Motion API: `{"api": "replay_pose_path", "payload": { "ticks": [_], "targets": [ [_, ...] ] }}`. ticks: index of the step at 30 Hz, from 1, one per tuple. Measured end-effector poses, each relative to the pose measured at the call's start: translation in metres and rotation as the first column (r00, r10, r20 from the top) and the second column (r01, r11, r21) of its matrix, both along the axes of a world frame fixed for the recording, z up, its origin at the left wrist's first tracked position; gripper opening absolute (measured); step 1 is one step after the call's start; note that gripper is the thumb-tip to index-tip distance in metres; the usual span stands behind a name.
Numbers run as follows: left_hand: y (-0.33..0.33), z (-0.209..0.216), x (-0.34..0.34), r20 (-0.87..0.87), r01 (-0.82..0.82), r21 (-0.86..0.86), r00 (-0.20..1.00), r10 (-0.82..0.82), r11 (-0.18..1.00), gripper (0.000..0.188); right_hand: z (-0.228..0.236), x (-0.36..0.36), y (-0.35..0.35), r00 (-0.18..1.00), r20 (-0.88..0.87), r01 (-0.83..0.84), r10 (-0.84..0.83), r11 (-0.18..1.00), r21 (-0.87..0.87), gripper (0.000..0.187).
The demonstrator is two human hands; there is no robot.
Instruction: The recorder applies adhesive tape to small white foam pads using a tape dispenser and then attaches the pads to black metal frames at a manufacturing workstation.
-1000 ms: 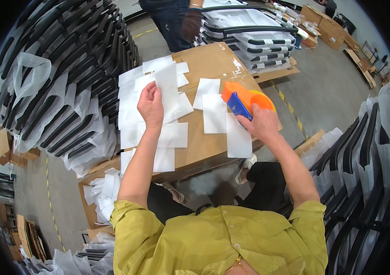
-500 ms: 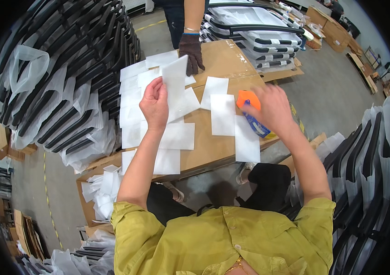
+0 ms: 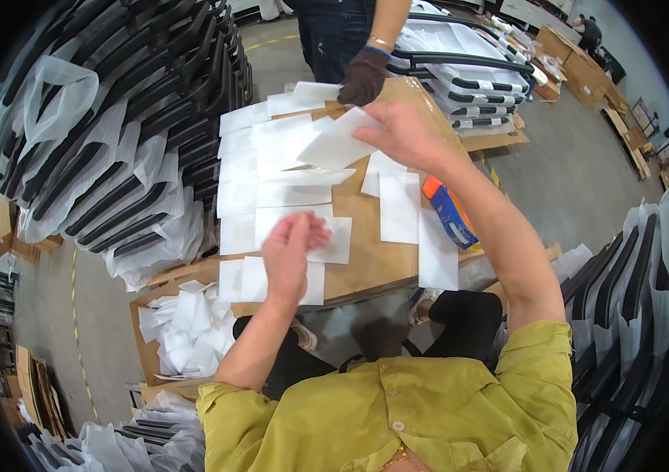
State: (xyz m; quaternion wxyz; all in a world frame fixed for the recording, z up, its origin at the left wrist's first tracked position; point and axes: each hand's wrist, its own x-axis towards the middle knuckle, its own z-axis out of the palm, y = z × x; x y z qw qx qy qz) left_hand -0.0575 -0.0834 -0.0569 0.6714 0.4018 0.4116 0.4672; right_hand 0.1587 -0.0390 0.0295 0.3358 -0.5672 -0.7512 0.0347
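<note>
My right hand (image 3: 409,140) pinches the edge of a thin white sheet (image 3: 340,141), tilted above the other sheets at the far side of the cardboard-covered table (image 3: 366,271). Closer to me, my left hand (image 3: 293,240) hovers over the overlapping white sheets (image 3: 240,236), its fingers loosely curled and somewhat blurred, with no sheet seen in them. Beyond my right hand, a co-worker's dark gloved hand (image 3: 364,76) touches another white sheet (image 3: 315,94). Several sheets, including one (image 3: 438,250) over the near edge, lie on the right.
An orange and blue container (image 3: 451,214) sits beneath my right forearm. A box of loose white pieces (image 3: 191,330) stands at the near left. Wrapped black frames (image 3: 122,189) are stacked at left, more frames (image 3: 625,291) at right, and another stack (image 3: 468,75) behind the table.
My right hand has left the orange and blue container and moved up and left to a white sheet. My left hand has come nearer, off its sheet. The gloved hand has shifted.
</note>
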Motion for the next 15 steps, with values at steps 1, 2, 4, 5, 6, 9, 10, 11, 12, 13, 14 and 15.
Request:
{"api": "replay_pose_path", "payload": {
  "ticks": [1,2,4,5,6,9,10,11,12,13,14,15],
  "targets": [
    [-0.009,-0.003,-0.001,0.034,0.095,-0.059,0.995,-0.093,0.994,0.035,0.007,0.001,-0.002,0.999,-0.045,-0.002,0.001,0.999,-0.036,0.024],
    [-0.011,-0.005,-0.002,0.132,0.145,-0.100,0.983,-0.131,0.984,0.043,0.013,0.000,-0.005,0.996,-0.087,-0.008,0.002,0.998,-0.070,0.023],
    [-0.013,-0.008,0.001,0.215,0.182,-0.167,0.966,-0.144,0.969,0.051,0.025,-0.003,-0.013,0.998,-0.070,-0.014,0.009,0.996,-0.083,0.023],
    [-0.008,-0.008,0.006,0.287,0.204,-0.225,0.948,-0.135,0.953,0.063,0.031,-0.005,-0.018,0.998,-0.060,0.015,-0.022,0.994,-0.105,0.023],
    [-0.004,-0.007,0.009,0.370,0.243,-0.252,0.918,-0.138,0.937,0.075,0.035,-0.007,-0.025,0.999,-0.050,-0.008,0.003,0.996,-0.090,0.023],
    [0.010,0.000,0.018,0.458,0.293,-0.329,0.881,-0.119,0.898,0.092,0.047,-0.013,-0.052,0.995,-0.095,-0.037,0.030,0.997,-0.074,0.021],
    [0.013,0.003,0.020,0.453,0.281,-0.335,0.885,-0.108,0.899,0.092,0.050,-0.016,-0.061,0.996,-0.080,-0.047,0.044,0.998,-0.038,0.021],
    [0.014,0.006,0.021,0.513,0.328,-0.331,0.849,-0.123,0.885,0.097,0.053,-0.018,-0.071,0.998,-0.062,-0.028,0.027,0.999,-0.018,0.021],
    [0.013,0.008,0.021,0.575,0.380,-0.317,0.805,-0.143,0.869,0.101,0.057,-0.018,-0.080,1.000,0.004,-0.028,0.028,0.999,-0.016,0.019],
    [0.011,0.010,0.022,0.575,0.375,-0.321,0.807,-0.135,0.870,0.101,0.060,-0.019,-0.090,0.999,0.006,-0.048,0.048,0.999,-0.011,0.019],
    [0.009,0.012,0.022,0.650,0.432,-0.313,0.747,-0.142,0.846,0.099,0.062,-0.019,-0.100,0.997,0.057,-0.055,0.055,0.998,-0.007,0.018],
    [0.006,0.014,0.022,0.725,0.493,-0.294,0.673,-0.145,0.818,0.096,0.063,-0.020,-0.108,0.990,0.113,-0.091,0.086,0.995,0.044,0.016]
  ]
}}
